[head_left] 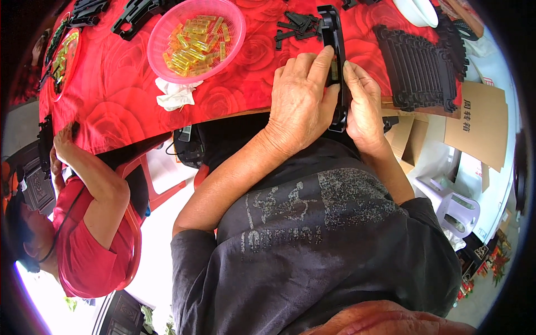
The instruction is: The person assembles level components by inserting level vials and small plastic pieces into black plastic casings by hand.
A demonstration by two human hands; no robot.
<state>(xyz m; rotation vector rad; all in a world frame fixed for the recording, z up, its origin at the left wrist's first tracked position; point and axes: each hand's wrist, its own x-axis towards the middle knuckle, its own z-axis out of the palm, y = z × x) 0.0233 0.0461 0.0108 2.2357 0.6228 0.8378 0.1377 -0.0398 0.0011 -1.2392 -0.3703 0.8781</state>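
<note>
A long black plastic spirit level frame (333, 33) stands lengthwise at the table's near edge, between my two hands. My left hand (298, 97) lies along its left side, the index finger and thumb pressed on it and the other fingers bent. A small yellowish piece (334, 70) shows inside the frame beside that index finger; fingers partly hide it. My right hand (364, 106) grips the frame from the right, thumb and fingers along its side. Left of my hands, a pink plastic basket (158, 42) holds many clear yellow level vials (195, 47).
Small black plastic strips (298, 27) lie beyond my hands on the red rose-patterned tablecloth (117, 84). Stacked black frames (419, 70) and a white bowl (419, 12) are at right. Crumpled white tissue (176, 94) lies below the basket. A person in red (100, 240) works at left.
</note>
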